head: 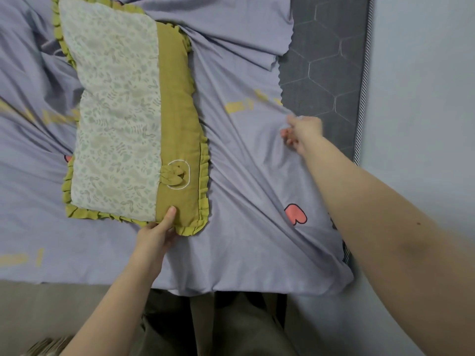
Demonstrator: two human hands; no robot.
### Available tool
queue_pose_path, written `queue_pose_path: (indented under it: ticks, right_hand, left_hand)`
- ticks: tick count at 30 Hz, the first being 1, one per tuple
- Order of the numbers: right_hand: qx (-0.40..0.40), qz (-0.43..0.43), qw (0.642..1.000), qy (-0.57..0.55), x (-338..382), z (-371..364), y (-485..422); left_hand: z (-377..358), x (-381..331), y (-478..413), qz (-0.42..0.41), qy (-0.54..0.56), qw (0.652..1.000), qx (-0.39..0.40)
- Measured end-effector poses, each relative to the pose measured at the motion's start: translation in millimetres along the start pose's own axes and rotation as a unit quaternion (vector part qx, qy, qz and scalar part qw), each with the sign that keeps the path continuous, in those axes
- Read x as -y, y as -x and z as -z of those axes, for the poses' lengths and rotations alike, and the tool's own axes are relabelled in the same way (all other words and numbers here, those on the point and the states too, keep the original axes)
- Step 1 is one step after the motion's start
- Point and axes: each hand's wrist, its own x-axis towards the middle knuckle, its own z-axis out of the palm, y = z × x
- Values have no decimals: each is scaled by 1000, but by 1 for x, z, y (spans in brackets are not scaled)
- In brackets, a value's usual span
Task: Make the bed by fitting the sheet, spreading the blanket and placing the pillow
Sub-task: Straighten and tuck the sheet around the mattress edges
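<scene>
The sheet (244, 155), lilac with small printed shapes, is lying wrinkled across the bed, leaving a strip of grey mattress (323, 73) bare along the right side beside a pale wall (424, 98). The right hand (302, 132) is reaching out and pinching the sheet's edge, fingers curled into the fabric. The left hand (156, 235) is gripping the near corner of the pillow (128, 111), thumb on top. The pillow, olive green with a frilled border and a pale patterned panel, is lying on the sheet.
</scene>
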Motion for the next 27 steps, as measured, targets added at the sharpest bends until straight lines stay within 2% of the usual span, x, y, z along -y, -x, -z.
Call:
queue_pose_path:
  ticks: [3, 6, 7, 10, 12, 13, 14, 15, 16, 18, 19, 20, 22, 24, 27]
  right_hand:
    - [-120, 33, 985, -117, 15, 47, -14]
    - [-156, 28, 966, -202, 21, 81, -29]
    - [-173, 30, 968, -181, 21, 82, -34]
    - [-229, 73, 971, 15, 22, 60, -34]
    - [-257, 171, 935, 177, 16, 41, -15]
    - [-239, 251, 908, 236, 8, 27, -2]
    - [-188, 319, 894, 252, -1, 9, 13]
    - [-112, 343, 904, 228, -10, -12, 29]
    - [-14, 326, 923, 204, -17, -38, 45]
    - [179, 226, 941, 175, -30, -88, 76]
    - [238, 174, 943, 154, -33, -109, 90]
    - [261, 132, 949, 116, -33, -128, 101]
    - [240, 67, 968, 27, -24, -150, 111]
    - [244, 37, 968, -39, -4, -159, 113]
    - [302, 84, 944, -107, 44, -154, 116]
  left_hand:
    - [-3, -3, 0, 7, 34, 999, 13]
    - [-1, -3, -2, 4, 23, 1000, 14]
    - [2, -4, -3, 5, 18, 1000, 19]
    - [7, -5, -4, 13, 35, 998, 40]
    - [10, -7, -4, 12, 90, 996, 21]
    - [13, -10, -4, 5, 133, 991, 3]
    - [16, -13, -4, -5, 178, 984, -16]
    - [20, -19, -4, -16, 207, 978, -30]
    - [23, -25, -4, -24, 214, 976, -33]
    - [27, -38, -4, -39, 186, 982, -19]
    - [27, -45, -4, -53, 172, 984, -8]
    - [28, -53, -2, -73, 161, 984, -1]
    - [23, -69, 0, -108, 140, 984, 8]
    - [19, -86, 8, -146, 137, 980, 12]
    - [3, -111, 30, -220, 153, 963, 39]
